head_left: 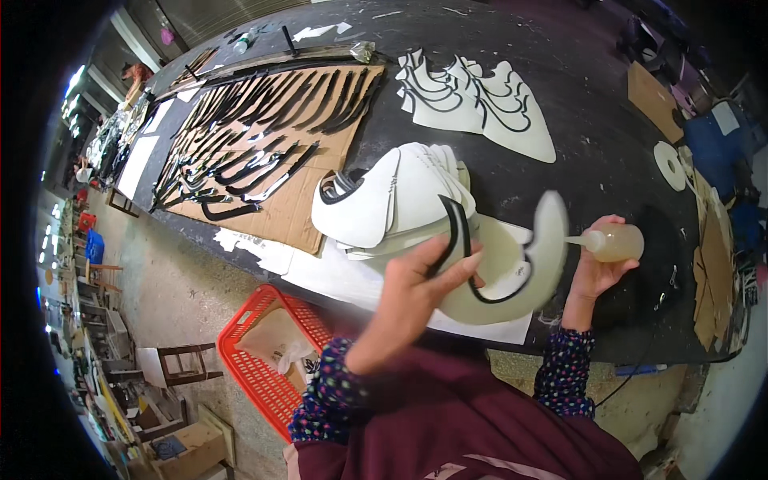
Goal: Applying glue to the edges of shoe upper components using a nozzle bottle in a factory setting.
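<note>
Maroon cloth [488, 408] is seen nearest, below the near edge of the table [596, 164]. Just above that edge, toward its right half, a white piece [549, 236] is held, and it seems only partly edged. Along its inner curve a thin black line is followed to a small notch, while a black strip [455, 210] is left standing up past the rim. The piece is shaped like a broad crescent, pale and smooth, tilted, and blurred at its rounded right tip.

By the left hand [408, 292] the strip is pinched between thumb and fingers; whether the piece is gripped with it cannot be told. By the right hand [598, 276] a bottle [622, 242] of amber liquid is clasped, its nozzle pointed at the tip.

Beside the left hand, a stack [364, 210] of white pieces is set near the near edge; no strip is made out on its top faces, so these are judged left to do, though dark curves are glimpsed at its left end. Toward the far edge, black-lined pieces [532, 142] are laid overlapping, apparently done. Toward the left end, many loose strips [346, 112] are spread on cardboard [302, 224], evidently unused. Off the near edge, a red basket [240, 318] is placed.
</note>
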Demonstrator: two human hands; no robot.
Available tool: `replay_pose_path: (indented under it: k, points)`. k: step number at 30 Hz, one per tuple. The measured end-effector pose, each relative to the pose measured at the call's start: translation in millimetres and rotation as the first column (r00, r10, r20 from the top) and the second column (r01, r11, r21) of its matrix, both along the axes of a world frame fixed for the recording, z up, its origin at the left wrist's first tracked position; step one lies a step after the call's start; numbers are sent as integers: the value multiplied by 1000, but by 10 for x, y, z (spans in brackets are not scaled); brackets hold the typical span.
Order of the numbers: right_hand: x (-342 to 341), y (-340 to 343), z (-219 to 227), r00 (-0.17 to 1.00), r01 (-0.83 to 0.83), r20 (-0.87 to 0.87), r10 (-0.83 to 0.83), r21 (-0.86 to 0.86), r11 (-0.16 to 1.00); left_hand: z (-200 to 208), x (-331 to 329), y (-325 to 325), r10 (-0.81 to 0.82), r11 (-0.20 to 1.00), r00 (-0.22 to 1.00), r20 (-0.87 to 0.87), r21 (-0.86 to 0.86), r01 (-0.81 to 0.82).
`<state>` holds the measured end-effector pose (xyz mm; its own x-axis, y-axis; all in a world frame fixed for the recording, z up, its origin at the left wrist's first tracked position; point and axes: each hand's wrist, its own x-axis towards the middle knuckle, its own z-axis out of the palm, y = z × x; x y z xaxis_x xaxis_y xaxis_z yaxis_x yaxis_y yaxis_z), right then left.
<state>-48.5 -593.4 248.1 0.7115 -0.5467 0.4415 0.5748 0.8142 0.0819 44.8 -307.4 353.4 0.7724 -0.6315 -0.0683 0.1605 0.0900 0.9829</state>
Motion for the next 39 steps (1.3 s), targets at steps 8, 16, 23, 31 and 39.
replay_pose_path:
  k: [8,16,23,31,39]
  points:
    - [-46,417,769,981,193,38,-190,-274,942,-32,-33,142,-200,979,954,-223,-95,182]
    - [-84,792,974,938,250,-14,-348,-668,701,-179,-102,244,-291,955,920,-264,-140,262]
    - [-173,855,988,965,210,44,-257,-717,664,-198,-116,230,-268,956,931,-247,-188,226]
    - [-181,848,985,940,278,91,-328,-760,588,-209,-120,218,-278,957,932,-231,-148,249]
    - [-166,866,985,951,263,101,-293,-764,590,-262,-114,205,-287,952,929,-232,-175,250]
